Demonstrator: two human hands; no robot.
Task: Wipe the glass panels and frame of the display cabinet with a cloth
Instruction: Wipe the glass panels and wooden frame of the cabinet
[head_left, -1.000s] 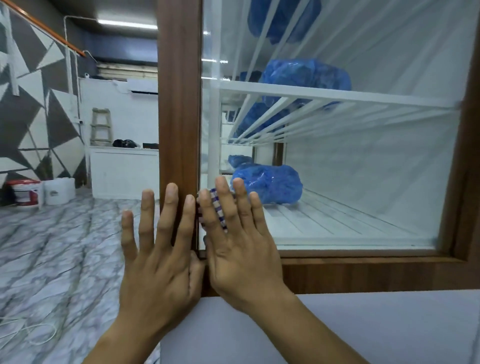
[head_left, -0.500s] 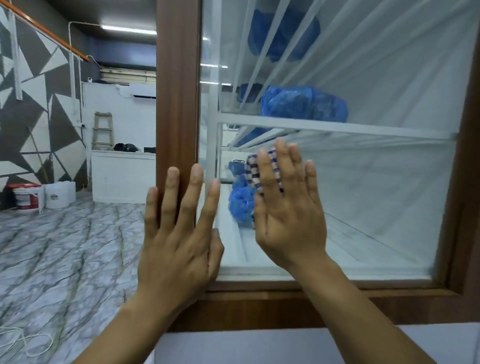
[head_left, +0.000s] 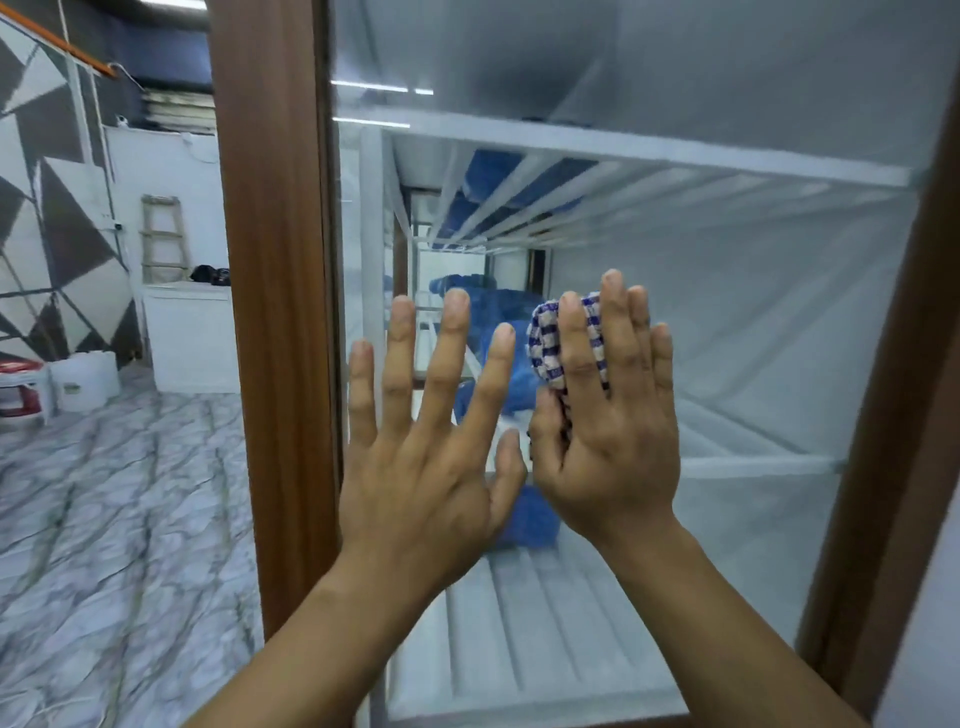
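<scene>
Left hand (head_left: 426, 467) flat, empty; right hand (head_left: 618, 447) presses cloth (head_left: 543, 343) upright against glass (head_left: 753, 322).

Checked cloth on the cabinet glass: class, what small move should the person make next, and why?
Probably slide the right hand with the checked cloth rightward along the glass panel. It presses the cloth flat on the panel's left part, and a wide stretch of glass lies between it and the right frame post. The left hand lies flat beside it.

Marbled floor (head_left: 114, 519), geometric-patterned wall (head_left: 47, 218), wooden ladder (head_left: 163, 236)
</scene>
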